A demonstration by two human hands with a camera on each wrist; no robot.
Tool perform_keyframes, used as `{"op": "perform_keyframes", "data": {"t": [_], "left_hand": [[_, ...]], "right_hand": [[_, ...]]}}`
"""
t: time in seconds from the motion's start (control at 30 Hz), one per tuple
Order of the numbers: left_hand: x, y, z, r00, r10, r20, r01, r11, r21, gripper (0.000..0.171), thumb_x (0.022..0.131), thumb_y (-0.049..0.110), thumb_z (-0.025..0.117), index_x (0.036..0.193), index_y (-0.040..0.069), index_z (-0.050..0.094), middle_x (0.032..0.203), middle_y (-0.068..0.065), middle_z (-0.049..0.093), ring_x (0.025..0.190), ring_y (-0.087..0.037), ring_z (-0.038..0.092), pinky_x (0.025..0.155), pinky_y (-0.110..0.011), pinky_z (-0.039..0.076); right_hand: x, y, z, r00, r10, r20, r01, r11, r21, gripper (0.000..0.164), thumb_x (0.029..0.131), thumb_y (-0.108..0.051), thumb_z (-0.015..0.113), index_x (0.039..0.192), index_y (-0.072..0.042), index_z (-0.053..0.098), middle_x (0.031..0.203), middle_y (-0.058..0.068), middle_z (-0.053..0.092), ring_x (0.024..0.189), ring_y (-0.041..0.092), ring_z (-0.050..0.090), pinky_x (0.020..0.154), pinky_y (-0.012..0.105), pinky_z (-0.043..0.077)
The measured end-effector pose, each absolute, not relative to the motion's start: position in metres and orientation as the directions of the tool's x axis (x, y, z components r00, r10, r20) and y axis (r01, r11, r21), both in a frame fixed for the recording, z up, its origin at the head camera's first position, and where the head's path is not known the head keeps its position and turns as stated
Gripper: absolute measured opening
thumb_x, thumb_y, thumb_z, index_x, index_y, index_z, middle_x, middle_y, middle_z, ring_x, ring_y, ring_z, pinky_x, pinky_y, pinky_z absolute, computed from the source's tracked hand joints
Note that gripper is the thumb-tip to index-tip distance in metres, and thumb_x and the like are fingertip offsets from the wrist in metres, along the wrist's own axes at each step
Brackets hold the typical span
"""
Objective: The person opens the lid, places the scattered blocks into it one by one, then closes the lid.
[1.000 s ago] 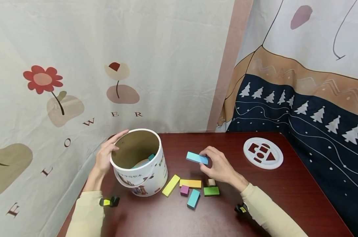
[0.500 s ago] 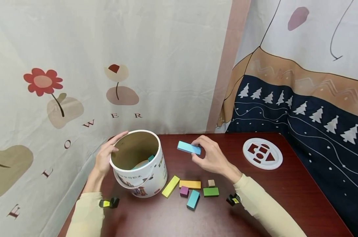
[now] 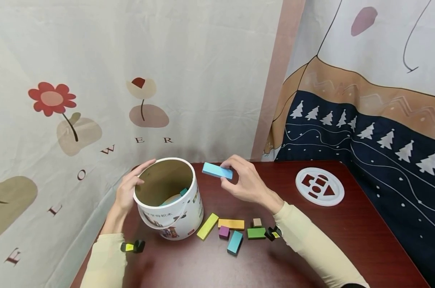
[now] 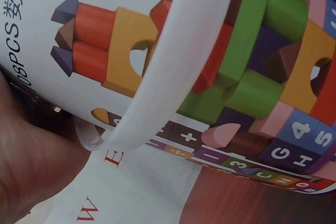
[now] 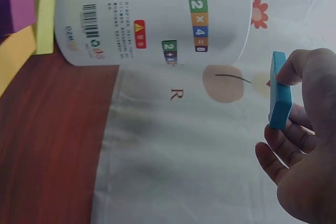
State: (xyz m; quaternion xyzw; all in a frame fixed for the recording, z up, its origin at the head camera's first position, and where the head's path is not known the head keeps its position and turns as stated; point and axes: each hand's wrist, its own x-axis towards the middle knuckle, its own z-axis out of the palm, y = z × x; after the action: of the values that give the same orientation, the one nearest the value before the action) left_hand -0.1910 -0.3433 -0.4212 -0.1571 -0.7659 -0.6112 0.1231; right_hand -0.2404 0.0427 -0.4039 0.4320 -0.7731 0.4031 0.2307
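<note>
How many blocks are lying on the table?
6: yellow block beside the bucket; orange block right of that; purple cube and teal block in front of the orange; green block further right; tan cube behind the green. The bucket may hide more.

Your light-blue rectangular block: plain sides
Your round white plastic bucket: multicoloured toy-block print
Your pale-yellow cloth sleeves: plain
Your flat dark-red tabletop: faint grain streaks
</note>
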Motion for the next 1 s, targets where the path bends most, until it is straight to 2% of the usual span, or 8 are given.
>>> {"op": "perform_keyframes", "data": {"t": [0.37, 0.6, 0.83, 1.0], "left_hand": [[-0.192, -0.344, -0.423, -0.918, 0.094, 0.385, 0.396, 0.183, 0.900, 0.069, 0.086, -0.015, 0.026, 0.150, -0.006, 0.050, 0.151, -0.019, 0.051, 0.131, -0.032, 0.050, 0.102, -0.024, 0.043], [-0.192, -0.344, -0.423, -0.917, 0.096, 0.387, 0.399, 0.177, 0.900, 0.069, 0.086, -0.015, 0.026, 0.150, -0.006, 0.050, 0.150, -0.020, 0.052, 0.129, -0.033, 0.051, 0.101, -0.024, 0.044], [-0.192, -0.343, -0.422, -0.914, 0.108, 0.391, 0.404, 0.161, 0.901, 0.069, 0.086, -0.015, 0.025, 0.151, -0.009, 0.048, 0.150, -0.021, 0.051, 0.131, -0.033, 0.049, 0.102, -0.023, 0.043], [-0.192, -0.343, -0.423, -0.911, 0.116, 0.395, 0.408, 0.138, 0.902, 0.069, 0.086, -0.015, 0.024, 0.151, -0.010, 0.046, 0.151, -0.020, 0.050, 0.132, -0.035, 0.047, 0.103, -0.024, 0.043]], "right_hand": [[-0.243, 0.017, -0.386, -0.503, -0.504, 0.703, -0.864, 0.272, -0.423, 0.023, 0.084, -0.018, 0.070, 0.105, -0.008, 0.070, 0.098, -0.002, 0.061, 0.087, 0.008, 0.053, 0.073, 0.027, 0.050], [-0.245, -0.001, -0.376, -0.484, -0.558, 0.674, -0.872, 0.251, -0.420, 0.024, 0.085, -0.018, 0.070, 0.106, -0.008, 0.070, 0.099, -0.002, 0.061, 0.088, 0.009, 0.052, 0.073, 0.033, 0.052], [-0.248, -0.021, -0.368, -0.447, -0.647, 0.618, -0.887, 0.234, -0.397, 0.024, 0.085, -0.017, 0.069, 0.107, -0.008, 0.071, 0.099, -0.002, 0.062, 0.088, 0.009, 0.052, 0.073, 0.024, 0.047], [-0.250, -0.034, -0.365, -0.429, -0.689, 0.584, -0.895, 0.238, -0.377, 0.026, 0.085, -0.019, 0.069, 0.109, -0.008, 0.071, 0.100, -0.003, 0.061, 0.089, 0.008, 0.051, 0.076, 0.023, 0.046]]}}
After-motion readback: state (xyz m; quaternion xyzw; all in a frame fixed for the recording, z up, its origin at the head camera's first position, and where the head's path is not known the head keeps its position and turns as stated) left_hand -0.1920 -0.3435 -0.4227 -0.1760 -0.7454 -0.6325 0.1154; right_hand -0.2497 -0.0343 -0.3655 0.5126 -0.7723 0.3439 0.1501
